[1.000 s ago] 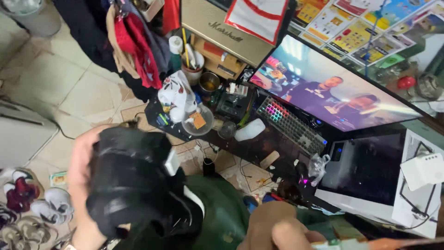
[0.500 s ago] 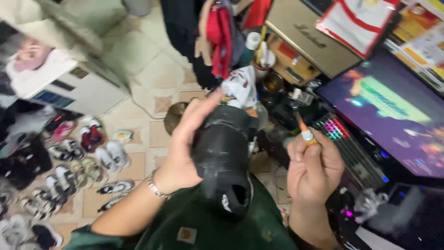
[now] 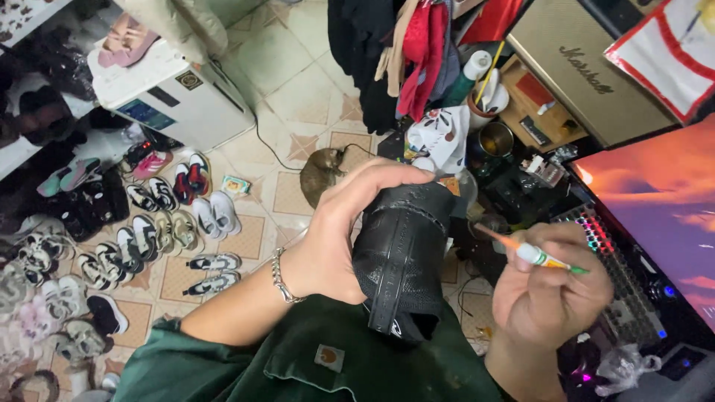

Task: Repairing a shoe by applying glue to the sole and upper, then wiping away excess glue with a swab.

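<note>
A single head-worn camera looks steeply down past the wearer's chest, close to the left hand (image 3: 339, 238) and right hand (image 3: 555, 286) at lower centre. The tiled floor (image 3: 298, 67) with rows of shoes (image 3: 160, 231) fills the left of the frame; the cluttered worktop (image 3: 521, 186) and monitor (image 3: 663, 201) run along the right.

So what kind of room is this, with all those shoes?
Probably a crowded home room used for fixing shoes. Rows of sneakers cover the tiled floor, a glowing computer screen with a rainbow-lit keyboard fills the desk, and the hands hold a black shoe.
</note>
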